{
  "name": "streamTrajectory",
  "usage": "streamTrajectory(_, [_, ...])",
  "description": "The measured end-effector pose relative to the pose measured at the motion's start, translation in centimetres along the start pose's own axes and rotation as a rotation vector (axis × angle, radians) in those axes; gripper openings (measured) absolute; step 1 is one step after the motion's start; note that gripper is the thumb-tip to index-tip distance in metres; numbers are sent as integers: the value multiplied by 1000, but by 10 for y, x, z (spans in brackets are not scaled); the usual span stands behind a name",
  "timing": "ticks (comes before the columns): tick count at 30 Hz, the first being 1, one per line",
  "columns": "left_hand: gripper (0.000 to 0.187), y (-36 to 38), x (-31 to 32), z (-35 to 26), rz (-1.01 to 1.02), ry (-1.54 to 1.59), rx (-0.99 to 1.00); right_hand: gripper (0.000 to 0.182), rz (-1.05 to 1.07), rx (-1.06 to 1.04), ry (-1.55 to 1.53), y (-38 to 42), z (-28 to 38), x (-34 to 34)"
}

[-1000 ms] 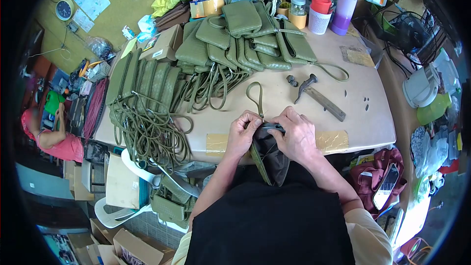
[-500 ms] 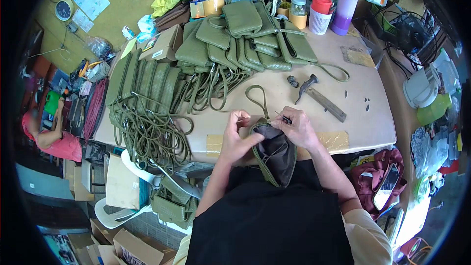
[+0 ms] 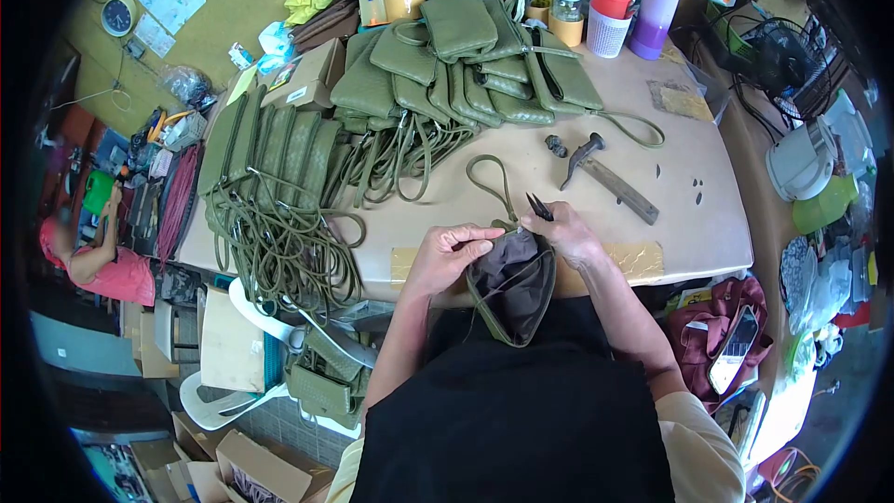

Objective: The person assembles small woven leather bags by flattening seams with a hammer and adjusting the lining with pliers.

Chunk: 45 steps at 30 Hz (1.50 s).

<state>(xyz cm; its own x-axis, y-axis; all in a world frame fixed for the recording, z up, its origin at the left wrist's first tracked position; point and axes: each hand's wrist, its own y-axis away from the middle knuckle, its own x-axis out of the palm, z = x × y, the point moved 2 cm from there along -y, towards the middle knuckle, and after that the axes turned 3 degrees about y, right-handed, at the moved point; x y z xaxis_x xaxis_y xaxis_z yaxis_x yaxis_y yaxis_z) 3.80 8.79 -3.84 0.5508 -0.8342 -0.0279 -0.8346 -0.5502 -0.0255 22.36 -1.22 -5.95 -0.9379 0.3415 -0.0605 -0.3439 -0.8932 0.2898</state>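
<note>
An olive-green pouch (image 3: 512, 293) is held with its mouth open at the table's front edge, its dark lining showing. My left hand (image 3: 445, 256) is closed on the left of its rim, thumb and forefinger pinching the edge. On the other side, my right hand (image 3: 565, 235) is closed around a small black two-pronged tool (image 3: 538, 209), perhaps thread snips, with the prongs pointing up and away. The right fingertips are also at the pouch's top corner. From that corner a green wrist strap (image 3: 490, 182) loops away across the table.
Green pouches (image 3: 461, 65) are piled at the back, and more with looped straps (image 3: 289, 242) lie at left. A hammer (image 3: 610, 177) rests right of centre. Behind it stand a red-lidded cup (image 3: 609, 28) and a purple bottle (image 3: 656, 14). Another person (image 3: 102, 261) is at far left.
My left hand has closed from spread fingers into a pinch on the rim. In my right hand the black tool now points upward, and the pouch mouth is spread wider.
</note>
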Motion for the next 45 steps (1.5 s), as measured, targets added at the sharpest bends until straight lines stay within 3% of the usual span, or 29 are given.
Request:
streamTrajectory(4, [16, 0, 15, -19, -61, -111, -1, 31, -23, -34, 140, 2, 5, -1])
streamTrajectory(6, [14, -2, 22, -29, -159, -442, -4, 30, -27, -66, 193, -2, 0, 0])
streamTrajectory(8, [12, -2, 23, -26, -209, -448, 67, 28, -35, -101, 246, -1, 1, 0])
streamTrajectory(10, [10, -5, 24, -19, -257, -452, 143, 32, -139, -335, 530, 12, 19, 1])
streamTrajectory(11, [8, -5, 23, -12, -315, -411, 200, 32, -140, -335, 528, 21, 25, 5])
streamTrajectory(13, [8, -4, 19, -7, -376, -373, 257, 42, -297, -529, 563, 41, 40, 15])
streamTrajectory(17, [11, -4, 14, 7, -324, -252, 180, 53, -270, -519, 613, 57, 46, 16])
streamTrajectory(19, [11, -5, 9, 18, -323, -141, 137, 41, -293, -505, 689, 64, 54, 16])
streamTrajectory(21, [14, -5, 3, 28, -197, 350, -8, 34, -248, -443, 637, 51, 38, 11])
streamTrajectory(25, [13, 1, 0, 7, -5, 209, -17, 16, -219, -329, 521, 29, 21, 4])
streamTrajectory(27, [23, -1, -3, 10, 75, 93, -21, 16, -200, -312, 517, 23, 15, 2])
streamTrajectory(30, [32, -8, -6, 24, 140, 160, -113, 17, -169, -273, 503, 19, 14, 0])
streamTrajectory(40, [28, -9, -4, 32, 127, 202, -121, 17, -156, -247, 473, 12, 8, -2])
streamTrajectory(42, [26, -12, -1, 24, 96, -8, 95, 19, -146, -248, 489, 12, 5, -3])
streamTrajectory(43, [26, -12, 2, 22, 98, -8, 96, 21, -136, -251, 506, 12, 5, -3])
streamTrajectory(45, [11, -13, 7, 16, 9, -135, 239, 24, -193, -311, 481, 17, 4, 0])
